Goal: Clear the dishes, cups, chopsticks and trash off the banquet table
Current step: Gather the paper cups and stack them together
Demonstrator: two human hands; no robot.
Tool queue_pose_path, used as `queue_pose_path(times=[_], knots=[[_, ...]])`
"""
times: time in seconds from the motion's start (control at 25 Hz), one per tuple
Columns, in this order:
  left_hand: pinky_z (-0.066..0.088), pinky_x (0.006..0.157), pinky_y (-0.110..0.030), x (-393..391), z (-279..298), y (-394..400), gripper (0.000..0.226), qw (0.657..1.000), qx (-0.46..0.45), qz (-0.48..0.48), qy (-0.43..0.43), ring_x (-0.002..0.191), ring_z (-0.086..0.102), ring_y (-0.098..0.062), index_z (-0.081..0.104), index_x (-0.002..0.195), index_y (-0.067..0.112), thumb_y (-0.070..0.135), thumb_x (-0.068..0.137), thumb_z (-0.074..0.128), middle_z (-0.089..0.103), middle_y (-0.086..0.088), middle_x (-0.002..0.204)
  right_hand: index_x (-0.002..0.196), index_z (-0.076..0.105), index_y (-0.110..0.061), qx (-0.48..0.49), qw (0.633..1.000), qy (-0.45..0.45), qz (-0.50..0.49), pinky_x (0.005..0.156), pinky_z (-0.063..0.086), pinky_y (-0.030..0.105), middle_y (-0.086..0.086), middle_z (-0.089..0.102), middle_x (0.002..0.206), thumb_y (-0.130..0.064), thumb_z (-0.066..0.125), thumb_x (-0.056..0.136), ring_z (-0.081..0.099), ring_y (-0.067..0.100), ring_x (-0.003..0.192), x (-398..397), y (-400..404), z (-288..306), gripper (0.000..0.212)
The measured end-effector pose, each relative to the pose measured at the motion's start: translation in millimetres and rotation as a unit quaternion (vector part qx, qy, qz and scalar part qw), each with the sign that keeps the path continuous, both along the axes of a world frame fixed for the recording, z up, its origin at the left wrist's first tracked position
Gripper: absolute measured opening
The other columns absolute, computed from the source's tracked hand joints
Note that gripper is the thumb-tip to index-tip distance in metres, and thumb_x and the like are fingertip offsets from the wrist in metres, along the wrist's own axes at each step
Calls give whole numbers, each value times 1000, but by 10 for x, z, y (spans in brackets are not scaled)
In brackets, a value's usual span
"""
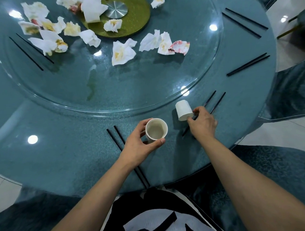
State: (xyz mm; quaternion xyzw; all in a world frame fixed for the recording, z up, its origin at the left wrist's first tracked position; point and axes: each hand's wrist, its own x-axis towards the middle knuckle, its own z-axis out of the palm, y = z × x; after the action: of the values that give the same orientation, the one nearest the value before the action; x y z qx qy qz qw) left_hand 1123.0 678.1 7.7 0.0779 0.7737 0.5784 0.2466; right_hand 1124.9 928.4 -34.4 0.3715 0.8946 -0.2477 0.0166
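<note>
No words, labels, brands or numbers can be read anywhere. The paper cup (156,130) gripped by the left hand (139,146) has plain white walls, and so does the tipped cup (183,110) pinched at its rim by the right hand (203,124). The black-and-white pattern on the shirt (160,222) below the arms forms no legible letters.

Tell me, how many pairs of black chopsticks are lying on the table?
5 pairs: one at far left, one at far right, one at mid right, one under the right hand, and one under the left forearm. More may lie outside the frame.
</note>
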Motion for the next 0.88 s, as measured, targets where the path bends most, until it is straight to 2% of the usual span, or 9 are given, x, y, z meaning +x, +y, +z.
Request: queue_pose_path(times=[0.04,0.16,0.28,0.4,0.52,0.6,0.72,0.88], knots=[[52,87,-15,7,4,-3,63,1000,-2,1,-1,117,56,9,54,127,47,37,75,88,62,28,123,111,60,-23,-4,1000,12,-5,98,35,41,-2,70,109,-29,67,91,60,25,107,0,-13,18,22],[48,84,-8,24,16,-14,64,1000,-8,3,7,117,55,12,53,127,50,40,74,88,61,32,124,99,63,-25,-6,1000,30,-6,97,35,41,-5,71,98,-31,66,94,64,23,97,-16,-43,86,8],[45,89,-8,27,4,-27,67,1000,-12,4,0,119,54,11,51,128,52,43,74,88,60,32,125,95,64,-24,-33,998,52,-17,103,42,44,-3,71,96,-30,66,93,65,23,94,-20,-67,146,7],[43,81,-1,22,-11,-31,69,1000,-9,5,-6,123,54,6,50,130,54,43,73,88,60,30,127,97,66,-21,-73,995,65,-28,98,50,48,1,69,103,-28,67,91,65,23,97,-24,-99,246,10],[44,79,0,13,-44,-32,72,1000,-5,4,-10,124,55,2,49,131,55,44,72,89,61,26,128,93,64,-18,-134,985,99,-52,80,56,36,-1,67,94,-26,65,91,66,20,90,-19,-143,389,8],[46,79,-3,6,-57,-40,73,1000,-2,6,-14,123,56,0,49,131,55,45,71,89,61,22,130,88,62,-21,-166,976,125,-58,66,48,21,-7,65,86,-24,64,93,64,15,84,-23,-173,540,6],[48,77,-4,-3,-66,-59,75,1000,6,7,-21,122,58,-1,48,132,56,48,69,89,60,20,131,82,64,-22,-226,957,172,-60,60,46,16,-5,70,80,-23,63,94,62,11,75,-37,-227,818,12],[53,80,-11,-17,-58,-87,77,1000,11,5,-20,123,58,-6,48,132,56,53,67,89,59,15,133,79,67,-20,-306,935,179,-11,51,42,7,-5,71,71,-17,61,97,64,-1,62,-12,-351,1104,19]])
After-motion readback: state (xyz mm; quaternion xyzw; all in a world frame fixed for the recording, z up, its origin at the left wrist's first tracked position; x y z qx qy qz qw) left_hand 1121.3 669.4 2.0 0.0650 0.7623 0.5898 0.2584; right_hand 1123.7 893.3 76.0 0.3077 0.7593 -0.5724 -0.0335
